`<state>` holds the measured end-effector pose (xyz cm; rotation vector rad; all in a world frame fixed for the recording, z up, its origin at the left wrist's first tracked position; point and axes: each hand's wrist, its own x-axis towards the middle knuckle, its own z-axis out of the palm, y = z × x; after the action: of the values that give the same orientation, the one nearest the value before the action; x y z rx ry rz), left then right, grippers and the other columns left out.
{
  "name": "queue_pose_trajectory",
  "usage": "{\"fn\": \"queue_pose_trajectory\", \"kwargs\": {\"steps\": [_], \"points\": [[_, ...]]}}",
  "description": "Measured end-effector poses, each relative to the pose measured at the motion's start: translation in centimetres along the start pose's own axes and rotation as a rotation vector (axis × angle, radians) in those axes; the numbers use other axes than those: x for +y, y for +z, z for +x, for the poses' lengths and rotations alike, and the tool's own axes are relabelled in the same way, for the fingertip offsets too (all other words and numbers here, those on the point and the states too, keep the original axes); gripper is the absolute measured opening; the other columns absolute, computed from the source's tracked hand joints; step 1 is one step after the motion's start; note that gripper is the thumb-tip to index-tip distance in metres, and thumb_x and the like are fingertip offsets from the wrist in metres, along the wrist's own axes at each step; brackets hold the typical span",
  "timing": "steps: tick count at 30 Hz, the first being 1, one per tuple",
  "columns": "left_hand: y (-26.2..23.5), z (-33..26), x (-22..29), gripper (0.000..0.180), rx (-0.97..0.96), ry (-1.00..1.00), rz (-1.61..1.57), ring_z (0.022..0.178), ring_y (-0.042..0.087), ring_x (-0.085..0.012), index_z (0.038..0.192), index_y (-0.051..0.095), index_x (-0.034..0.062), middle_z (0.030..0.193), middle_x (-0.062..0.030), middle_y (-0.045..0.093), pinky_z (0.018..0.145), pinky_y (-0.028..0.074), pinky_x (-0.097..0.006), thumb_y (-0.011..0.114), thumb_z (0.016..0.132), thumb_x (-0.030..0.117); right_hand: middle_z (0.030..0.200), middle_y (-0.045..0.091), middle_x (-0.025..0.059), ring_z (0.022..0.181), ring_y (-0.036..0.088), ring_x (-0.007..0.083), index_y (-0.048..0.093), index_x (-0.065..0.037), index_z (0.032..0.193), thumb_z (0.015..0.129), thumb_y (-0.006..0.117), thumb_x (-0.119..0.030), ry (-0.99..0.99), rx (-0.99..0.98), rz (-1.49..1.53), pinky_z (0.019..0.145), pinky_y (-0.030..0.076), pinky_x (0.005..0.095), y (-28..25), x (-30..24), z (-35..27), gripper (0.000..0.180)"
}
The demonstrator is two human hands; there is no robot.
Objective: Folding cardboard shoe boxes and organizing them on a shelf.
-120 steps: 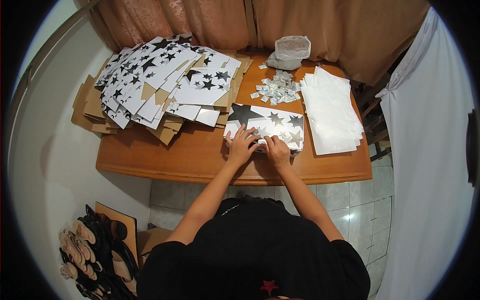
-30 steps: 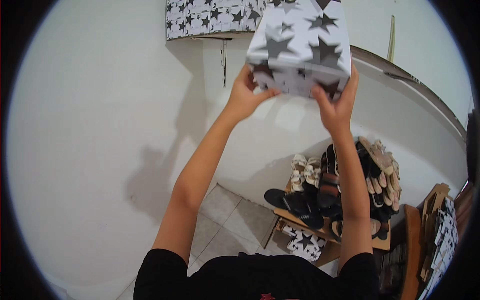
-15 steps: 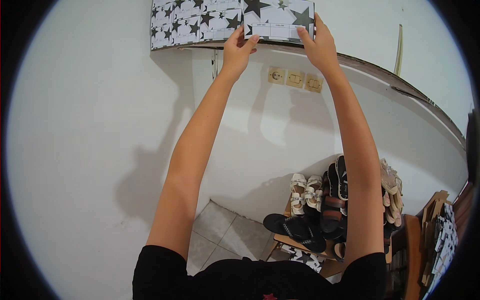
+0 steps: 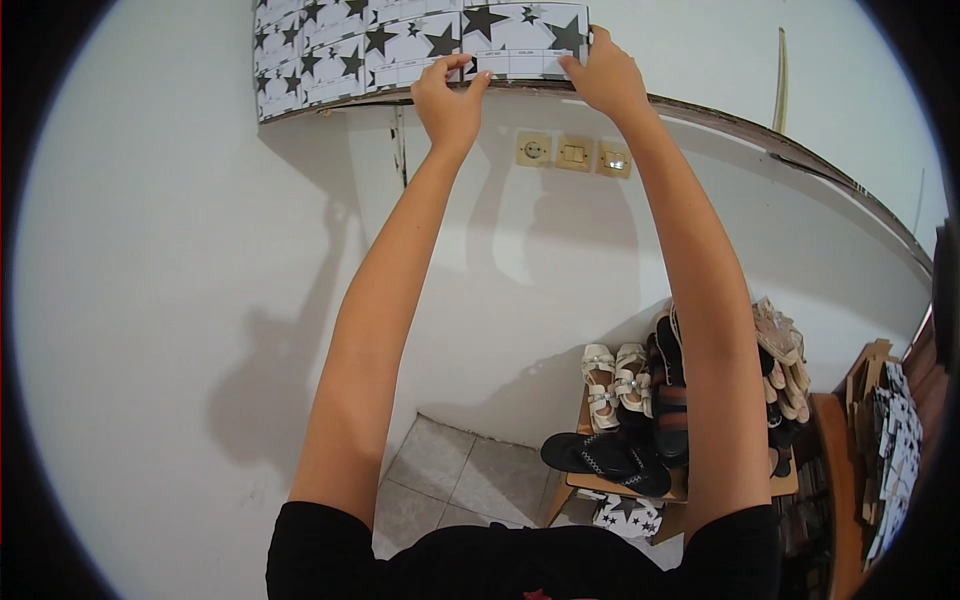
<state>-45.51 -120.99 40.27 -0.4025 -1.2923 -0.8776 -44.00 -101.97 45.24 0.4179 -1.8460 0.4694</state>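
Observation:
A white shoe box [image 4: 525, 38] printed with dark stars sits on the high wall shelf, at the right end of a stack of matching shoe boxes [image 4: 335, 62]. My right hand [image 4: 608, 78] grips its lower right corner, thumb on the front face and fingers along the side. At its lower left corner is my left hand [image 4: 450, 108], thumb and fingers spread apart. The left fingertips lie by the seam between this box and its neighbour, and the thumb is close to the box's bottom edge.
The curved shelf edge [image 4: 700, 115] runs right along the wall, above a socket and switches [image 4: 573, 153]. Below, sandals and shoes [image 4: 610, 455] crowd a small wooden rack [image 4: 625, 488]. Flattened star-printed cardboard [image 4: 893, 450] leans at the far right.
The held box now sits flush in line with the stack. My left fingers have loosened and spread, while the right hand remains on the corner. The view has shifted slightly.

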Motion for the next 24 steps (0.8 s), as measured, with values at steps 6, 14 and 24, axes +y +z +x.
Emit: {"fn": "queue_pose_trajectory", "kwargs": {"steps": [6,14,24], "points": [[0.4,-0.7,-0.2,0.024,0.057,0.081,-0.051,0.090,0.056,-0.0198,0.090,0.065,0.0074,0.093,-0.0051,0.064,0.082,0.041,-0.032,0.074,0.069,0.017,0.107,0.060,0.0189,0.103,0.056,0.0343,0.039,0.002,0.122,0.081,0.059,-0.035,0.015,-0.084,0.022,0.098,0.033,0.0498,-0.7,-0.2,-0.1,0.058],[2.5,-8.6,10.0,0.014,0.088,0.107,-0.252,0.104,0.044,-0.0234,0.093,0.060,0.0098,0.107,-0.0064,0.057,0.092,0.027,-0.038,0.060,0.079,0.012,0.108,0.061,0.0122,0.104,0.056,0.0300,0.043,-0.009,0.123,0.084,0.053,-0.020,-0.155,-0.082,-0.044,0.100,0.018,0.0624,-5.9,1.2,-5.6,0.042],[7.6,-28.3,35.5,0.014,-0.182,-0.358,-1.199,0.093,0.050,-0.0190,0.087,0.054,-0.0016,0.103,-0.0135,0.053,0.086,0.037,-0.033,0.044,0.085,0.007,0.101,0.058,0.0031,0.103,0.053,0.0246,0.056,-0.012,0.106,0.080,0.056,-0.015,-0.103,-0.397,-0.414,0.100,0.013,0.0669,-30.8,11.5,-25.2,0.027]]}}
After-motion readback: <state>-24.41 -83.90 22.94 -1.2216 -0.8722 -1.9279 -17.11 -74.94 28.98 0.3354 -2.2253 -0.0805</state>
